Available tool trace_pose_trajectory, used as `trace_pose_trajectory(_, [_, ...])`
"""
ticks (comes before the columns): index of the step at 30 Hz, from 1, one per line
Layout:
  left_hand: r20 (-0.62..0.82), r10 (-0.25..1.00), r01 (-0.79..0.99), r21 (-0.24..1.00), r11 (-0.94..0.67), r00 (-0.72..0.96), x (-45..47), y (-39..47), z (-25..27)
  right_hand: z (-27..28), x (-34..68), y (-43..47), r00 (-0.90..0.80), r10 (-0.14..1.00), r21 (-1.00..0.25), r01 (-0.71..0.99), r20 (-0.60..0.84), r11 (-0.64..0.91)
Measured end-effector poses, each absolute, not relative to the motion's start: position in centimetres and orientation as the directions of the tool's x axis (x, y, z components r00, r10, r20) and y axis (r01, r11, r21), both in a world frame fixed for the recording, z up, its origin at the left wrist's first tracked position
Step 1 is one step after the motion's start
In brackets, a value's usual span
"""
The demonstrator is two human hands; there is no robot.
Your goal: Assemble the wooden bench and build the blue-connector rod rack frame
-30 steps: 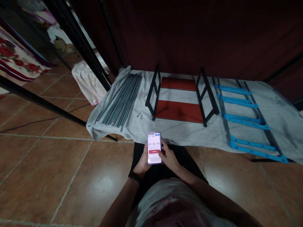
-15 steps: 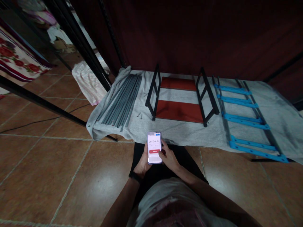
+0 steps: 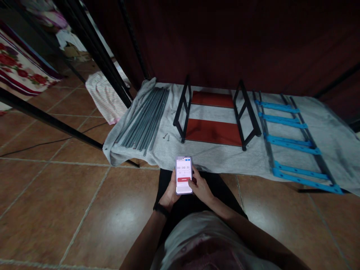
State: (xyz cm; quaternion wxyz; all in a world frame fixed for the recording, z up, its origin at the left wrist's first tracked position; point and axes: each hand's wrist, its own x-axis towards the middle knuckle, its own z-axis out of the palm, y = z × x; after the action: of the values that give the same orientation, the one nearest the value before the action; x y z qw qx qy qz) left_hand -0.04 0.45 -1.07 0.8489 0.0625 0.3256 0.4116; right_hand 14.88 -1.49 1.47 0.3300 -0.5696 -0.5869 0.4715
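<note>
A lit smartphone (image 3: 183,175) with a timer and a red button on its screen is held upright over my lap. My left hand (image 3: 170,192) grips it along the left edge, a dark band round that wrist. My right hand (image 3: 201,187) holds its right side, with the thumb over the lower right of the screen near the red button. Beyond the phone, on a grey cloth, stands a black metal frame (image 3: 184,108) with red panels (image 3: 213,131). To its left lie a bundle of grey metal tubes (image 3: 146,118) and a few small screws (image 3: 165,136).
The grey cloth (image 3: 225,159) covers a low bench. Blue brackets (image 3: 294,144) joined by dark rods lie at its right. Black metal posts (image 3: 92,48) rise at the left, near a striped towel (image 3: 105,95). A dark red curtain (image 3: 225,45) hangs behind; a cable (image 3: 53,143) crosses the tiled floor.
Almost nothing differs. Both hands keep the same hold on the phone, and the view has shifted very slightly.
</note>
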Motion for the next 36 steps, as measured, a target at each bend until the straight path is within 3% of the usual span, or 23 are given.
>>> trace_pose_trajectory(10, [-0.503, 0.759, -0.644, 0.428, 0.635, 0.414, 0.0, 0.3, -0.8, 1.8, 15.0, -1.5, -0.146, 0.978, -0.931, 0.354, -0.151, -0.09])
trace_pose_trajectory(36, [-0.522, 0.747, -0.674, 0.379, 0.635, 0.411, 0.2, 0.3, -1.0, -0.6, 15.3, -1.4, -0.125, 0.972, -0.947, 0.28, -0.199, -0.158])
